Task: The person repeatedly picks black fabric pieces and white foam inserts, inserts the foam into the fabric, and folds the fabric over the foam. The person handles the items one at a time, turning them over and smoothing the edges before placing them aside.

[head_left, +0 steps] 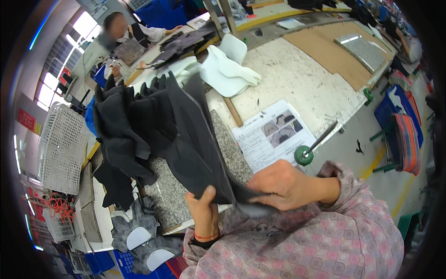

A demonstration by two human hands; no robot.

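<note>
Left hand (203, 210) closed on floppy black fabric panel (193, 149), right hand (281, 183) pinching its near end, white printed paper sheet (278, 139) just beyond right hand

The tabletop (297, 76) is bare between the white pieces (223, 67) and the cardboard (320, 49), an open lane reaching the near edge. The paper sheet (274, 137) lies flat, easily crossed from above, but a green knob (303, 157) with a slanting rod (323, 136) juts up beside it at that edge. Toward the left end, the tall black pile (127, 121) blocks low passage; the long black piece (197, 151) bars the way between pile and right fingers (267, 183).
</note>
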